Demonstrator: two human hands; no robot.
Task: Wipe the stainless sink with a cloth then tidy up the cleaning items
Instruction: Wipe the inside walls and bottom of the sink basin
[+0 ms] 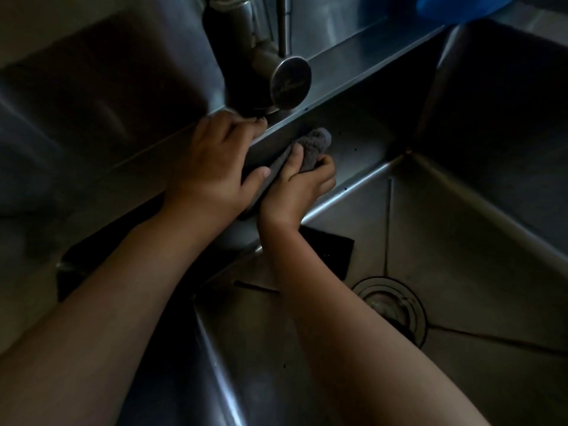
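A grey cloth (313,144) is pressed flat against the back wall of the stainless sink (368,142), just under the rim. My right hand (296,190) is shut on the cloth, fingers spread over it. My left hand (212,167) rests on the sink's back rim, its fingertips at the base of the tap and its thumb against the cloth's lower end. The lower end of the cloth is hidden between both hands.
A chrome tap (261,53) with a round lever end stands on the ledge above my hands. The drain (390,305) sits in the sink floor to the right. A dark flat pad (329,247) lies on the floor under my right wrist. Something blue (461,6) is at the top right.
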